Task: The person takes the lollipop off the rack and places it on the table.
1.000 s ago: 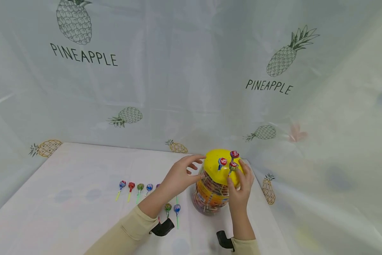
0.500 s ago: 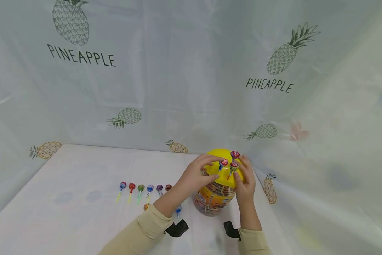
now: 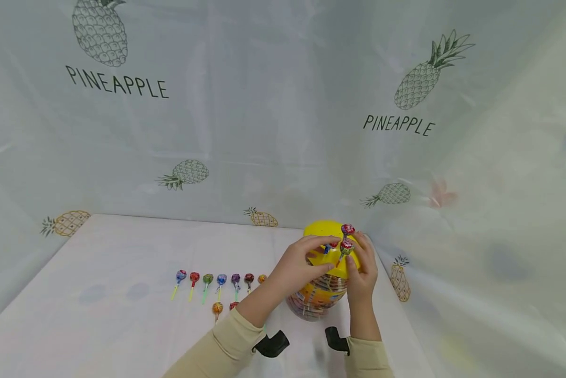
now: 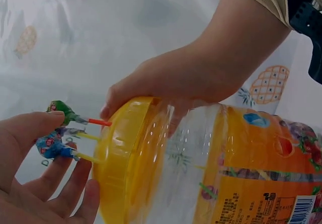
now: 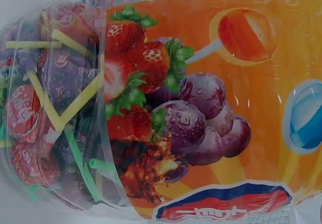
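A clear jar (image 5: 191, 98) of wrapped lollipops with a yellow lid (image 3: 318, 228) stands at the table's back right. Several lollipops poke up from holes in the lid: a green one (image 4: 59, 108), a blue one (image 4: 53, 148) and a purple-red one (image 3: 348, 229). My left hand (image 3: 294, 265) reaches over the lid, thumb and fingers spread around these candy heads; its thumb is right at the green one. My right hand (image 3: 362, 268) holds the lid's right side, its fingers curving over the edge. The right wrist view shows the jar's fruit label, no hand.
A row of lollipops (image 3: 221, 279) lies left of the jar, with more in front, such as an orange one (image 3: 217, 308), partly hidden by my left forearm. Behind the white table (image 3: 127, 252) hangs a pineapple-print curtain (image 3: 264, 105).
My left hand has moved right, from beside the lid to around the lollipops on it. My right hand has shifted slightly right along the lid. The lollipops keep standing in it.
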{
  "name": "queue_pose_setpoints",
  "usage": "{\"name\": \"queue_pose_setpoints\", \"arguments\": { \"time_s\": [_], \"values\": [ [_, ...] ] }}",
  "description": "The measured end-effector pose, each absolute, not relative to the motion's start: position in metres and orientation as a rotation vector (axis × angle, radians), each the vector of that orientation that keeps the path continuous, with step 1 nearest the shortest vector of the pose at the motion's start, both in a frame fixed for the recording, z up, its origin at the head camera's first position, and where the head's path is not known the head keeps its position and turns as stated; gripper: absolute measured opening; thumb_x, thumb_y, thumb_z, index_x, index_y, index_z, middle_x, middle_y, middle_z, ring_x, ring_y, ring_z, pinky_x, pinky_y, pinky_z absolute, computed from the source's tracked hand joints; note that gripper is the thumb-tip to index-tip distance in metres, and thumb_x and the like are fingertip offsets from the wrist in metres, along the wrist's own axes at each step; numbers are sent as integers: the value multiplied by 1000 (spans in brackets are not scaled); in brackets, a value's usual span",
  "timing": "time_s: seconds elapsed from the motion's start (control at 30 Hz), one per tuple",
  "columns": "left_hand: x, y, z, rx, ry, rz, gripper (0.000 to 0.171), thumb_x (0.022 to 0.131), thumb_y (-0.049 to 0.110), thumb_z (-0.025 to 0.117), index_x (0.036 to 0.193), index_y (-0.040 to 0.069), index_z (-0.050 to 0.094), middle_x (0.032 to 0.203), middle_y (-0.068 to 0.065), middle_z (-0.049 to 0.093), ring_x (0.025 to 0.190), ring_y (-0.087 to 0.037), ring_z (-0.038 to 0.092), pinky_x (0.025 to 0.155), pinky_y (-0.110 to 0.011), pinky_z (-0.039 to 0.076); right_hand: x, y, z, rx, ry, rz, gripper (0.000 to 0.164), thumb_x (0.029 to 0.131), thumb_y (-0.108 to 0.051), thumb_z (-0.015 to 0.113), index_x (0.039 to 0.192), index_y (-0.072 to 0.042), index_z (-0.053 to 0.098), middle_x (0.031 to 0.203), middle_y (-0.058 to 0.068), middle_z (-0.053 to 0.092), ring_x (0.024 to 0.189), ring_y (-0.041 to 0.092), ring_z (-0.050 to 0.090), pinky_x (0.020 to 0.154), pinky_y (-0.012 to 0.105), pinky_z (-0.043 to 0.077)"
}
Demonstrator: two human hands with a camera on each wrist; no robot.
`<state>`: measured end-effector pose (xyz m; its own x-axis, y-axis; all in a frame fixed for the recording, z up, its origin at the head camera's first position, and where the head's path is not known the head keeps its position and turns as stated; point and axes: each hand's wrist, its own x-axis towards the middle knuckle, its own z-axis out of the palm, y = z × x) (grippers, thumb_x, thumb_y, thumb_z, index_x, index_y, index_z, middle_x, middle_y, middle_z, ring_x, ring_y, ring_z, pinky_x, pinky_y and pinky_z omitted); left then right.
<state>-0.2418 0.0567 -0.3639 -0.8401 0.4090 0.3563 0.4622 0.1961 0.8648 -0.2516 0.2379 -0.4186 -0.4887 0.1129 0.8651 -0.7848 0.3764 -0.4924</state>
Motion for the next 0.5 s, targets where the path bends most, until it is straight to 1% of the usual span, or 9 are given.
{"name": "queue_pose_setpoints", "arguments": {
  "time_s": [0.13, 0.3, 0.37, 0.5],
  "values": [
    [-242, 58, -366, -844, -2372, -1807, 46, 88, 18, 74, 131, 30, 62, 126, 11, 58, 106, -10, 57, 89, -27, 49, -251, 237, -419, 609, -1723, 1275, 29, 91, 6, 52, 116, 18, 60, 132, 28, 52, 135, 33, 38, 107, 28, 36],
    [-243, 58, -368, -817, -2358, -1848, 46, 88, 17, 74, 131, 31, 62, 126, 10, 58, 104, -10, 57, 88, -26, 50, -249, 235, -418, 585, -1735, 1303, 29, 90, 8, 52, 116, 17, 60, 133, 27, 51, 133, 43, 35, 103, 25, 39],
    [-243, 58, -367, -815, -2349, -1854, 47, 88, 16, 74, 131, 30, 62, 128, 9, 58, 104, -11, 57, 88, -27, 50, -249, 235, -418, 570, -1741, 1302, 30, 89, 9, 51, 116, 18, 60, 132, 30, 50, 131, 48, 34, 103, 24, 39],
    [-243, 57, -365, -807, -2299, -1893, 50, 88, 12, 73, 133, 32, 61, 130, 9, 56, 105, -11, 58, 88, -27, 51, -248, 235, -416, 549, -1749, 1300, 30, 88, 10, 51, 115, 18, 60, 130, 36, 47, 128, 54, 31, 103, 24, 38]
  ]
}}
